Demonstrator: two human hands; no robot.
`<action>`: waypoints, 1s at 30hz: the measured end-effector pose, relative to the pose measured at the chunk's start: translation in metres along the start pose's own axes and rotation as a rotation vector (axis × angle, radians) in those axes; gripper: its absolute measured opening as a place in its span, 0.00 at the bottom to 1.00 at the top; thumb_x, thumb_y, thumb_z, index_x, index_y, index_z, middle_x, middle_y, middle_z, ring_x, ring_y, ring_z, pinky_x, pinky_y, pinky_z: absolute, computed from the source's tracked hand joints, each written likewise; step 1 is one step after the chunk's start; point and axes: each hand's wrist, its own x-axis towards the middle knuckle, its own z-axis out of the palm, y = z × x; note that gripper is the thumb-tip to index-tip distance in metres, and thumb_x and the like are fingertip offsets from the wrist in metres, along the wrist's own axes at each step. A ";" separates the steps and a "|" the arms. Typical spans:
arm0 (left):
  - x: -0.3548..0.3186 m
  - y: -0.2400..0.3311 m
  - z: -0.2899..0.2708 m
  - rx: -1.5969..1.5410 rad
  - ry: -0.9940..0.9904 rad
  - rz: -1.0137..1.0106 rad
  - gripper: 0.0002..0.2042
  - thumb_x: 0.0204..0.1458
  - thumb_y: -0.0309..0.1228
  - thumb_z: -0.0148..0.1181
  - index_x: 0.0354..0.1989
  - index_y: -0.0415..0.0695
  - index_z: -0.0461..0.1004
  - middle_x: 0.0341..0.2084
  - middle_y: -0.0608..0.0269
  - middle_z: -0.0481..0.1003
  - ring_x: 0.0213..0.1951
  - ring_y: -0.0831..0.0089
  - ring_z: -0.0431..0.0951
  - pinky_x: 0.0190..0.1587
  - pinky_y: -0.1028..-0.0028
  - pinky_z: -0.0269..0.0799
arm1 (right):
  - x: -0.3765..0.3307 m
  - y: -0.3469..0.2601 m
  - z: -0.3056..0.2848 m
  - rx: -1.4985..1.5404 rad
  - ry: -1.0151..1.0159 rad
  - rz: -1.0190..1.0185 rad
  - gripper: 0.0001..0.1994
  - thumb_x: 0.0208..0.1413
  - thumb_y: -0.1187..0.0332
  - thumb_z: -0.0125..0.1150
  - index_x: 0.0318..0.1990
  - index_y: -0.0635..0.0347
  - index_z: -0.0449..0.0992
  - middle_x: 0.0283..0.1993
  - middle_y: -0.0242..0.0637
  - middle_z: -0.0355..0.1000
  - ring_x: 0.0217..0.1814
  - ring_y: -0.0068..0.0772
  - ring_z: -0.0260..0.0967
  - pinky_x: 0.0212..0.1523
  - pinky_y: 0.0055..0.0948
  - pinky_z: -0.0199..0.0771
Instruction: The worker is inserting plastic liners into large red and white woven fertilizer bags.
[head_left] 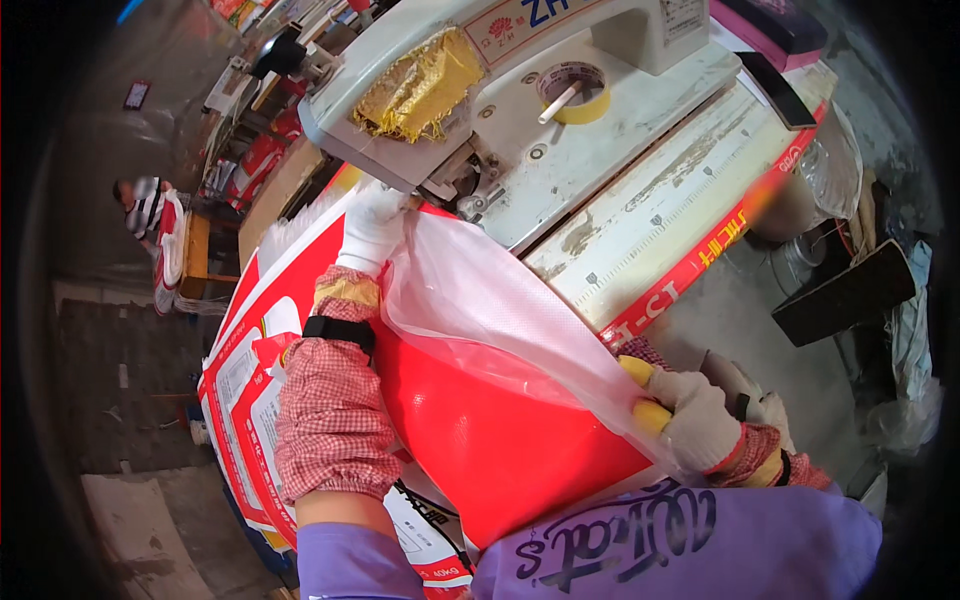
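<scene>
A large red-and-white sack (500, 420), with a whitish translucent liner (480, 290) along its opening, lies across my front. My left hand (372, 228), in a white glove, presses its fingers together on the sack's upper edge, just below the needle area of a grey industrial sewing machine (340, 135). Lower right, my right hand (695, 418) wears a pale glove with yellow fingertips. Its fingers are closed round the other end of the sack's edge, pulling the edge into a long slanting line. The left fingertips are partly hidden by the machine.
A tape roll (585, 100) with a white stick across it rests on the machine bed. A dark phone-like slab (775, 90) lies on the worn white tabletop (640, 220). Further printed sacks (240, 430) are stacked at left. A dark bin (845, 295) stands at right; another person (145, 205) is far left.
</scene>
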 end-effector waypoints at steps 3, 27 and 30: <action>0.002 0.005 -0.011 -0.282 0.023 -0.158 0.06 0.36 0.25 0.57 0.26 0.44 0.71 0.25 0.57 0.70 0.26 0.61 0.72 0.30 0.68 0.68 | 0.000 0.010 0.003 -0.251 0.066 -0.117 0.18 0.52 0.76 0.53 0.52 0.60 0.70 0.32 0.37 0.73 0.35 0.21 0.68 0.36 0.18 0.68; 0.032 -0.085 -0.050 0.391 -0.230 -0.350 0.11 0.44 0.27 0.50 0.36 0.50 0.74 0.28 0.54 0.75 0.34 0.57 0.76 0.36 0.62 0.72 | 0.130 -0.039 0.053 -0.755 -0.152 -1.009 0.12 0.48 0.72 0.50 0.43 0.59 0.71 0.21 0.34 0.65 0.20 0.33 0.65 0.21 0.31 0.64; 0.080 -0.068 -0.100 0.637 -0.489 -0.412 0.13 0.46 0.28 0.50 0.41 0.53 0.73 0.45 0.56 0.69 0.43 0.55 0.73 0.41 0.64 0.72 | 0.202 -0.041 0.070 -0.686 -0.161 -1.142 0.09 0.55 0.68 0.46 0.39 0.58 0.73 0.28 0.36 0.69 0.28 0.32 0.68 0.28 0.31 0.68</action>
